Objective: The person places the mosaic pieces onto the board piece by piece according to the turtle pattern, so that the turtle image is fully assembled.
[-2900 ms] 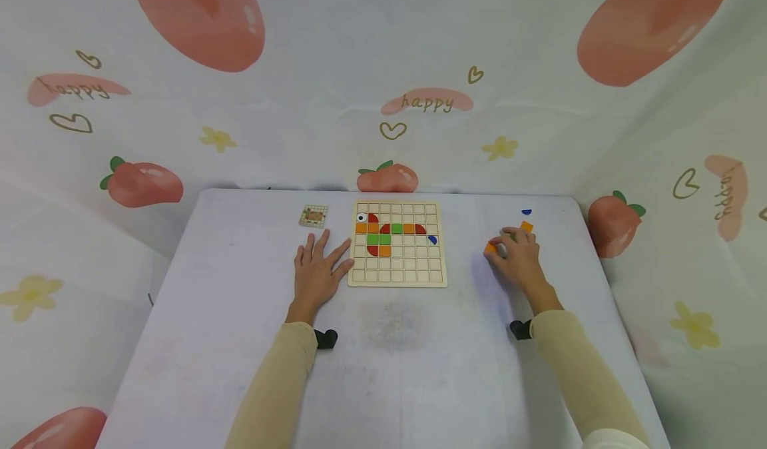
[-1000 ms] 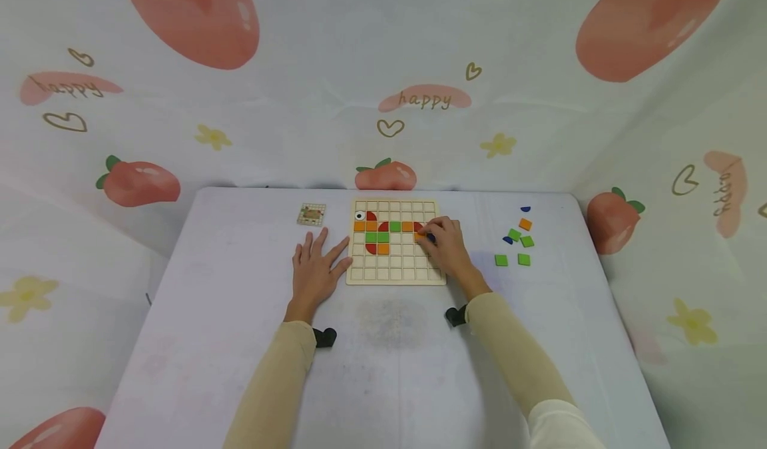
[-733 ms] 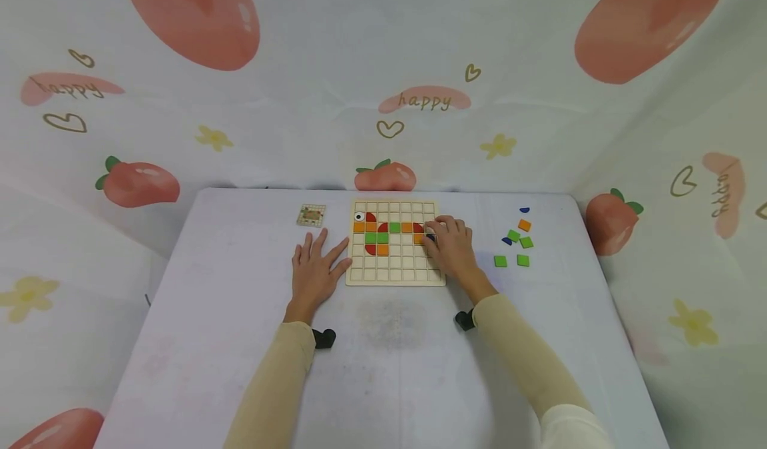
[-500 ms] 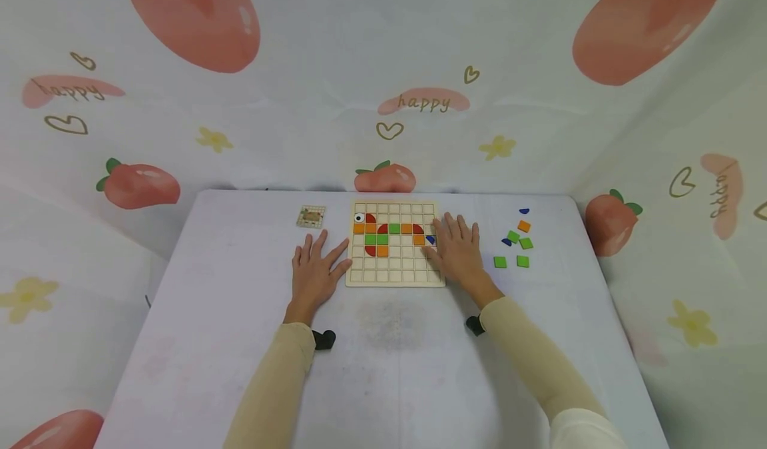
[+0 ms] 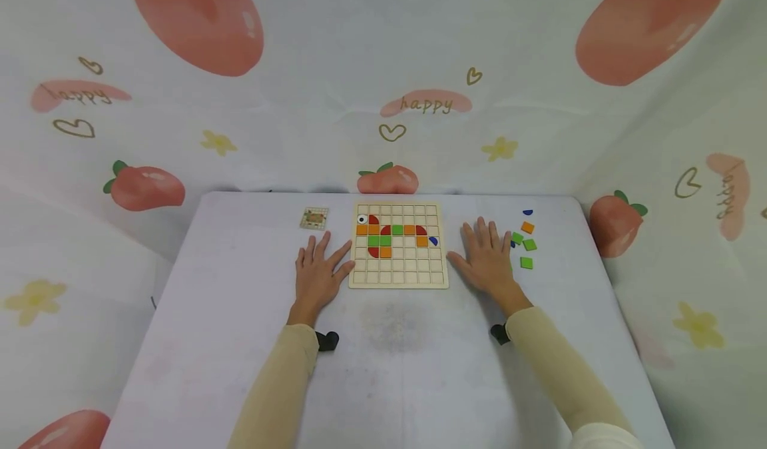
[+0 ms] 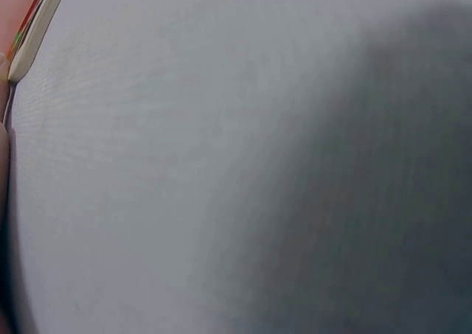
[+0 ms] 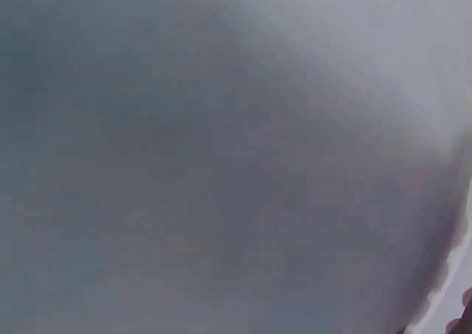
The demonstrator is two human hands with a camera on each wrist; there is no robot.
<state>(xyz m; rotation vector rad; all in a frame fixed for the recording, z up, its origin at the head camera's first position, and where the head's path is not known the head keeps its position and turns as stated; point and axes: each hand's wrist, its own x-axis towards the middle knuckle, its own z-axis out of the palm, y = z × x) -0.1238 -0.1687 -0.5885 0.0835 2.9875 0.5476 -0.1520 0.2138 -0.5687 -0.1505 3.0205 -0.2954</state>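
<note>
In the head view, a wooden grid board [image 5: 413,266] lies on the table, bearing red, orange and green tiles and a round eye piece [image 5: 362,220]. An orange square tile [image 5: 422,241] sits in a cell beneath a red quarter-round [image 5: 421,230], beside a tilted blue piece [image 5: 433,241]. My left hand [image 5: 317,276] rests with fingers spread at the board's left edge, thumb and index finger by the rim. Just right of the board, my right hand [image 5: 488,262] lies palm down, fingers spread, holding nothing. It partly covers some loose pieces beside it.
Loose pieces lie right of my right hand: green square tiles [image 5: 526,263], an orange tile [image 5: 527,228] and a blue piece [image 5: 527,212]. A small patterned card [image 5: 314,218] is beyond my left hand. Patterned cloth [image 5: 299,136] rises behind the table [image 5: 401,382].
My right hand has carried an orange tile from the right onto the board and released it below the red quarter-round. It has then moved right, off the board. My left hand has stayed put.
</note>
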